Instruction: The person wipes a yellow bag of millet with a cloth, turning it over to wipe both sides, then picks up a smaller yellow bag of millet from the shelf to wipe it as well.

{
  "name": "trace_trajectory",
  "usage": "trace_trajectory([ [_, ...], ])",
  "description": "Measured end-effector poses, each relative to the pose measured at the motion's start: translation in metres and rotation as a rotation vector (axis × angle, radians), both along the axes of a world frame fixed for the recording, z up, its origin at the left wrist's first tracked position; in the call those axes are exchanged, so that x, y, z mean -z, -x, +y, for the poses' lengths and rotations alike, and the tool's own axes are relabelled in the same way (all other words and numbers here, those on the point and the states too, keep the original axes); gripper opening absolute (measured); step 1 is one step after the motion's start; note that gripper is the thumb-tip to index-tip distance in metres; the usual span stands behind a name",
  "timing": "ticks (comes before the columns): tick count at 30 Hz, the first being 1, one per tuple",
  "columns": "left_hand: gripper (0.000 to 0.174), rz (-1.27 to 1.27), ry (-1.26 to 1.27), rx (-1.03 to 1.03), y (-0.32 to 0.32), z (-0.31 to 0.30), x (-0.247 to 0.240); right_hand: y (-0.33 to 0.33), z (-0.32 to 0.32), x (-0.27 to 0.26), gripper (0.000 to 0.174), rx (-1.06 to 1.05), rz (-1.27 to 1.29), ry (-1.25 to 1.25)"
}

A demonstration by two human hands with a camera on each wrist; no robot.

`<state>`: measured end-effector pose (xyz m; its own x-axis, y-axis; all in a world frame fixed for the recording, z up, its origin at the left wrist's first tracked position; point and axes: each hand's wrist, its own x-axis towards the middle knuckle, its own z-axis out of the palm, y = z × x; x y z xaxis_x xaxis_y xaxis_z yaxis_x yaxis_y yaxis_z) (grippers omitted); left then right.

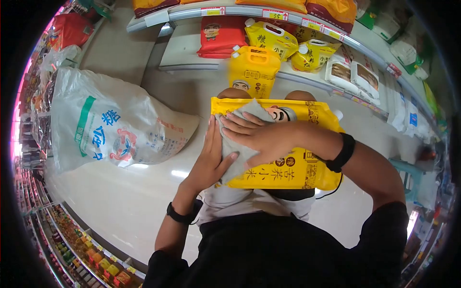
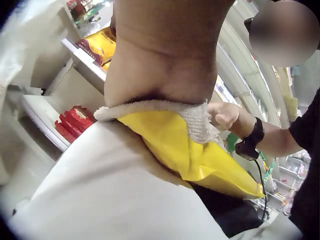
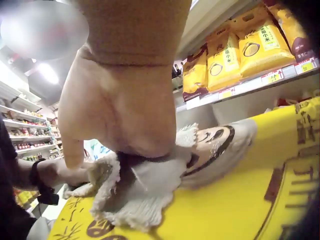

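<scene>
White sugar sack (image 1: 115, 129) lay on the floor, far left. Left hand (image 1: 211, 156) was flat, fingers straight, against the left edge of the grey cloth (image 1: 245, 109). Cloth sat on the yellow millet bag (image 1: 293, 168), which lay across the person's knees, near. Right hand (image 1: 261, 137) pressed the cloth, fingers spread flat. Yellow jug (image 1: 252, 69) stood on the far shelf (image 1: 192, 48).

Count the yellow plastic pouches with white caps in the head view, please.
4. One yellow plastic pouch lies nearest, under a grey cloth; one stands upright just beyond it; two lean on the white lower shelf. More may be hidden behind.
</scene>
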<state>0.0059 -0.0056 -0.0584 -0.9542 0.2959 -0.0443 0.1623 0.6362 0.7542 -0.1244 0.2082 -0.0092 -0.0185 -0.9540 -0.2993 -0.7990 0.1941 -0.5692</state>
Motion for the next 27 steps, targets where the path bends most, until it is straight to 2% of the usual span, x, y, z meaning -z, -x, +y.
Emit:
trace_trajectory([
  [2, 0.090, -0.008, 0.016, 0.025, 0.009, -0.002, 0.003, 0.009, -0.003, -0.001, 0.102, 0.000, -0.021, -0.022],
  [4, 0.090, 0.063, 0.025, 0.041, 0.025, -0.004, 0.004, 0.022, -0.004, -0.019, 0.100, 0.048, -0.066, -0.160],
  [5, 0.090, 0.087, 0.053, 0.062, 0.033, -0.005, 0.004, 0.028, -0.002, -0.003, 0.097, 0.084, -0.059, -0.090],
  [8, 0.089, 0.082, 0.123, 0.063, 0.054, -0.007, 0.010, 0.036, 0.016, -0.052, 0.093, 0.251, -0.027, -0.208],
  [9, 0.086, 0.103, 0.117, 0.062, 0.060, -0.007, 0.012, 0.036, 0.028, -0.057, 0.090, 0.277, 0.040, -0.159],
  [12, 0.082, 0.061, 0.116, 0.061, 0.077, -0.006, 0.009, 0.028, 0.045, -0.115, 0.087, 0.331, 0.005, -0.209],
  [15, 0.077, 0.102, 0.207, 0.160, 0.092, -0.016, 0.020, 0.027, 0.040, -0.130, 0.084, 0.295, 0.081, -0.102],
  [16, 0.077, 0.109, 0.188, 0.202, 0.100, -0.013, 0.022, 0.030, 0.030, -0.129, 0.083, 0.286, 0.057, -0.151],
  [17, 0.075, 0.046, 0.089, 0.185, 0.105, -0.011, 0.022, 0.036, 0.014, -0.126, 0.081, 0.275, 0.032, -0.197],
  [19, 0.073, -0.005, -0.005, 0.196, 0.111, -0.007, 0.028, 0.036, -0.013, -0.064, 0.081, 0.271, 0.176, -0.099],
  [21, 0.071, 0.205, 0.210, 0.198, 0.108, -0.015, 0.047, 0.033, -0.028, -0.004, 0.083, 0.322, 0.291, -0.060],
  [22, 0.071, 0.213, 0.218, 0.201, 0.103, -0.015, 0.044, 0.034, -0.024, 0.001, 0.083, 0.326, 0.297, -0.051],
  [24, 0.069, 0.302, 0.275, 0.029, 0.083, -0.005, 0.040, 0.033, -0.003, 0.013, 0.085, 0.172, 0.248, 0.020],
  [25, 0.069, 0.304, 0.291, 0.017, 0.072, 0.000, 0.031, 0.033, 0.002, 0.020, 0.085, 0.159, 0.249, 0.035],
  [27, 0.068, 0.405, 0.653, -0.017, 0.059, 0.008, 0.008, 0.035, 0.011, 0.028, 0.085, 0.155, 0.278, 0.155],
])
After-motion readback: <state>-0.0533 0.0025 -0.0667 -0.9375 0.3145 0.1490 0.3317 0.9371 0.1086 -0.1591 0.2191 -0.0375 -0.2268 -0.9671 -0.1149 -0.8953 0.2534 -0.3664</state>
